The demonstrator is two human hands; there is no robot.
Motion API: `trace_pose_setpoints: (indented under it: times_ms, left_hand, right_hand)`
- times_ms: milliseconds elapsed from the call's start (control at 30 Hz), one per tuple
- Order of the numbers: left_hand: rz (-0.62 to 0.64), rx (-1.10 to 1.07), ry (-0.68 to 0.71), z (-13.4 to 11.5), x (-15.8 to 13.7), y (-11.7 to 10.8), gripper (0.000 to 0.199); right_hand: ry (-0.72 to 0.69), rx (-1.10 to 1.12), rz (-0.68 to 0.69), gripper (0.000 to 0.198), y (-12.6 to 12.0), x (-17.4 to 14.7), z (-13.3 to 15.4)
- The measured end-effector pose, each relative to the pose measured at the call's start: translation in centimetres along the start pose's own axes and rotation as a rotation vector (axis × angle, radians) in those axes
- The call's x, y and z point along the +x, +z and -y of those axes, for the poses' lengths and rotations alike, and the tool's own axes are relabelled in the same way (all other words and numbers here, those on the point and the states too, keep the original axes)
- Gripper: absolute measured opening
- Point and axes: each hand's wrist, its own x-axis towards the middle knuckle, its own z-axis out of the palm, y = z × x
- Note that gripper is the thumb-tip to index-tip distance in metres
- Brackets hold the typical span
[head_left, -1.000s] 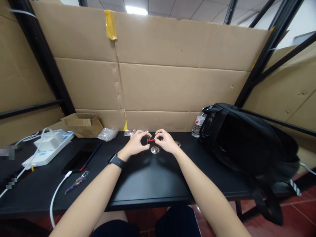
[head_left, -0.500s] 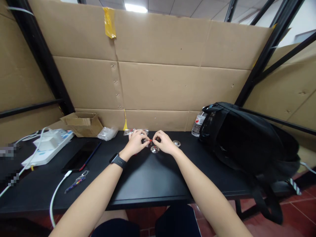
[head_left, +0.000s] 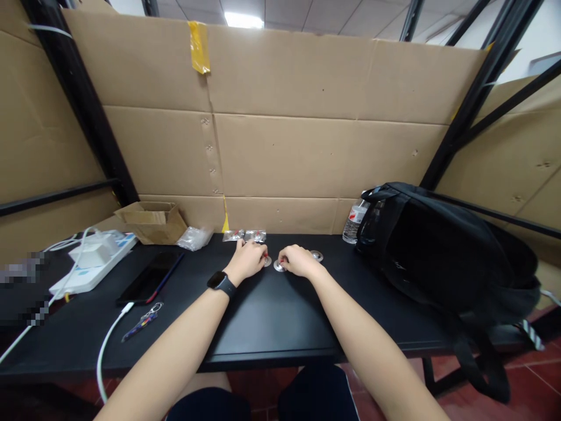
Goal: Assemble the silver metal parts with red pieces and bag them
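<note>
My left hand (head_left: 249,260) is closed, thumb and fingers pinched at a small red piece on a round silvery metal disc (head_left: 267,263) that looks like a finger cymbal. Just to its right, my right hand (head_left: 298,259) pinches the red piece of a similar finger cymbal (head_left: 279,268). Both discs are at the tabletop, partly covered by my fingers. Beyond my right wrist lies another metal disc (head_left: 317,255). Behind my left hand are two small clear packets (head_left: 233,235) with red bits inside.
On the black table (head_left: 272,321) stand a white power strip (head_left: 94,266), a phone (head_left: 151,278), a keychain (head_left: 142,323), an open cardboard box (head_left: 153,225) and crumpled plastic (head_left: 195,238). A water bottle (head_left: 352,225) and black backpack (head_left: 442,251) are right. Cardboard (head_left: 280,158) walls the back.
My hands have come down from a raised pinch near each other to the discs on the table. The packets behind my left hand now show more fully. The view has shifted slightly.
</note>
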Motion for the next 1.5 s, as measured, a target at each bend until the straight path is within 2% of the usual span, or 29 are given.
trace_pose_setpoints:
  times_ms: [133, 333, 533, 667, 833, 900, 967, 1100, 1267, 1367, 1500]
  left_hand:
    - [-0.011, 0.017, 0.041, -0.6, 0.2, 0.0, 0.016]
    - [-0.016, -0.015, 0.026, -0.4, 0.4, 0.2, 0.022]
    - [0.055, 0.112, -0.001, -0.6, 0.4, 0.1, 0.021]
    - [0.062, 0.055, -0.061, -0.7, 0.3, -0.3, 0.02]
    - [-0.001, -0.124, -0.224, -0.5, 0.5, -0.9, 0.017]
    - [-0.039, -0.232, -0.309, -0.3, 0.7, -1.1, 0.019]
    - [-0.08, -0.343, -0.369, -0.2, 0.8, -1.2, 0.022]
    - [-0.142, -0.486, -0.371, -0.2, 1.0, -1.0, 0.027]
    - [-0.179, -0.442, -0.358, -0.5, 1.0, -1.1, 0.023]
    - [-0.198, -0.414, -0.342, -0.5, 0.9, -1.2, 0.02]
    - [-0.191, -0.419, -0.307, -0.5, 0.8, -1.2, 0.017]
  right_hand:
    - [0.072, -0.08, 0.012, 0.012, -0.4, 0.0, 0.0]
    - [0.15, -0.106, 0.046, 0.005, -0.9, 0.0, -0.1]
    - [0.097, -0.117, 0.08, 0.012, -0.9, -0.2, -0.2]
    - [0.053, -0.106, 0.052, 0.012, -0.4, 0.0, -1.0]
    - [-0.039, 0.224, -0.164, 0.007, 0.1, 1.1, -1.8]
    - [-0.061, 0.379, -0.266, 0.006, 0.2, 1.5, -1.5]
    - [-0.07, 0.548, -0.304, 0.007, 0.3, 1.7, -0.8]
    - [0.049, 0.94, -0.186, 0.015, 0.6, 1.3, 1.0]
    - [0.141, 1.382, -0.072, 0.03, 0.9, 0.8, 2.1]
    - [0.14, 1.493, -0.036, 0.034, 0.8, 0.7, 2.2]
    - [0.152, 1.519, -0.053, 0.03, 0.7, 0.7, 2.1]
